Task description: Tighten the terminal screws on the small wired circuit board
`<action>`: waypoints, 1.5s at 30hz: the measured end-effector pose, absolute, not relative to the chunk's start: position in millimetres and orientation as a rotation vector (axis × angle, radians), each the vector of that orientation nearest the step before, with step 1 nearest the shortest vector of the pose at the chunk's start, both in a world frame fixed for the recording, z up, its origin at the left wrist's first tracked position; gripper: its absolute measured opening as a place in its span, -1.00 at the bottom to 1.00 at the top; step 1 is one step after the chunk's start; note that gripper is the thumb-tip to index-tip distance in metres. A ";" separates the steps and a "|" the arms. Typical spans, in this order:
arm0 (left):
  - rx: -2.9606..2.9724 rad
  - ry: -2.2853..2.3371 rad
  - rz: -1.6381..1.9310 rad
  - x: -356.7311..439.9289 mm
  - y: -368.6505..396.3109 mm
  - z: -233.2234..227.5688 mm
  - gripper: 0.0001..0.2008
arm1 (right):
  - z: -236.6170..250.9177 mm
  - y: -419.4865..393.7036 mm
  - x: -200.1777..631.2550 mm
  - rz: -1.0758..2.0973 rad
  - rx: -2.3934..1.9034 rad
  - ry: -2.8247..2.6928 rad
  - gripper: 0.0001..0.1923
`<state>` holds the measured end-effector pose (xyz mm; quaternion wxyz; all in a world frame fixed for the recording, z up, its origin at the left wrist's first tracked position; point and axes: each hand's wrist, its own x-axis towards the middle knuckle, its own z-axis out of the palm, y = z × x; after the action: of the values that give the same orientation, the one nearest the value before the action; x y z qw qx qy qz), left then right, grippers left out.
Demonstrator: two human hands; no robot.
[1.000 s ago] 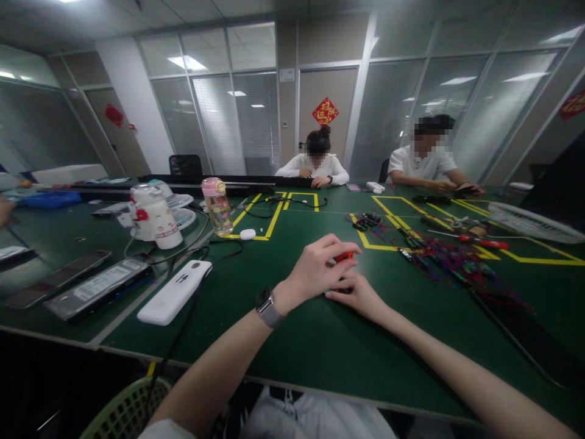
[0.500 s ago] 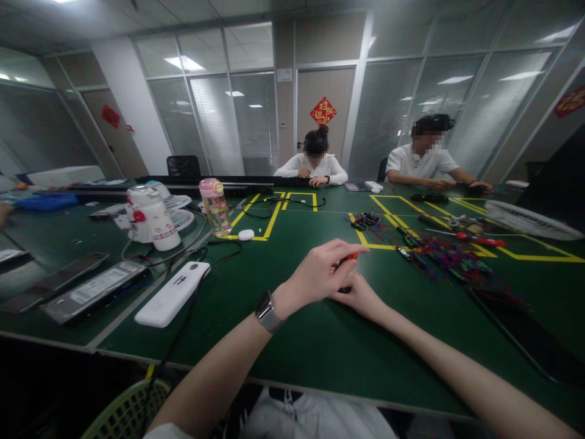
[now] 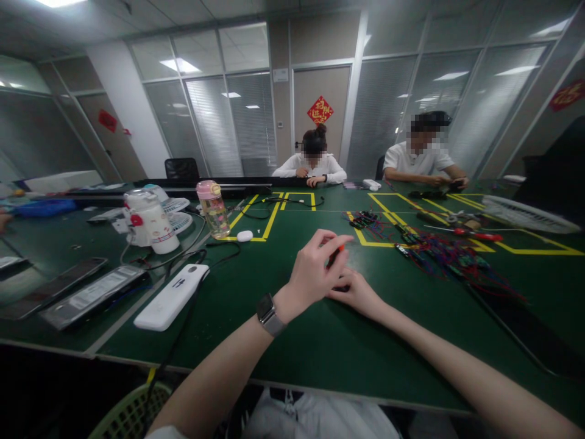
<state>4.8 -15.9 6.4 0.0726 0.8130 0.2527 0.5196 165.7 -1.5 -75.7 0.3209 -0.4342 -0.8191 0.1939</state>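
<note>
My left hand point(image 3: 315, 268), with a watch point(image 3: 269, 314) on its wrist, is raised over the table with thumb and fingers bent round a small orange-and-black object point(image 3: 341, 248). Only the orange end shows plainly, so its kind is unclear. Just below and to the right, my right hand point(image 3: 361, 299) rests low on the green table point(image 3: 311, 344). Its fingers are closed on a small dark item point(image 3: 340, 289), mostly covered by the hands. The two hands are very close together at the middle of the table.
On the left lie a white power bank point(image 3: 171, 299) with a cable, a metal-cased device point(image 3: 94, 296), a white jug point(image 3: 153, 222) and a pink-lided bottle point(image 3: 213, 210). Tangled wired boards point(image 3: 457, 259) and a red-handled screwdriver point(image 3: 484, 236) lie right. Two people sit opposite.
My left hand's fingers have curled and lifted a little, shifting left. My right hand stays nearly in place. The person at the far right has drawn their hands in.
</note>
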 end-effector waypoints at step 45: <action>1.911 0.558 1.348 -6.3 3.4 9.3 -0.69 | -77.7 -0.8 167.4 0.519 -1.183 -2.169 -0.81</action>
<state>-6.3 3.4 9.3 0.3606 0.7414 0.2165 0.5229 167.4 -0.8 -77.7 0.3037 -0.4465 -0.8186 0.1957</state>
